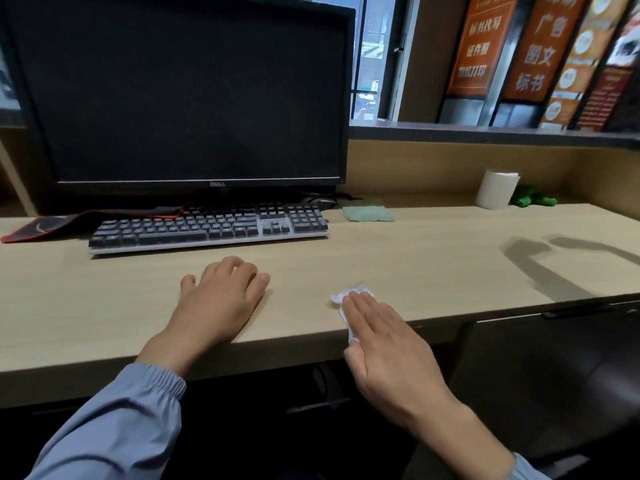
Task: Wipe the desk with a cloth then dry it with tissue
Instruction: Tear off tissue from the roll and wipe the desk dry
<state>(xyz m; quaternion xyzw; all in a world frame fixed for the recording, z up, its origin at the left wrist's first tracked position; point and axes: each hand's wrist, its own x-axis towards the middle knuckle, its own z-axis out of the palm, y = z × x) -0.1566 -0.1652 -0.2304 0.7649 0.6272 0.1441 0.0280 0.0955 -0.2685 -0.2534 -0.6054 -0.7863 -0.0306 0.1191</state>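
Both hands lay on the desk (433,258) near its front edge. The left hand (221,299) rested flat on the bare wood, fingers relaxed and slightly spread, holding nothing. The right hand (384,344) pressed down on a crumpled white tissue (341,298) with straight, closed-up fingers, not curled round it. The tissue showed past the fingertips and along the thumb side, close to the desk's edge.

At twelve o'clock from the right hand, a folded green cloth (367,213) lay flat beside the right end of the keyboard (207,226). At one o'clock stood a roll of tissue (497,190) against the back panel, with a green object (533,199) just beside it that was too blurred to tell. At two o'clock, dark wet streaks (540,265) marked the wood. A dark monitor (180,95) stood behind the keyboard, and a red-edged mouse pad (41,226) lay at ten o'clock from the left hand.
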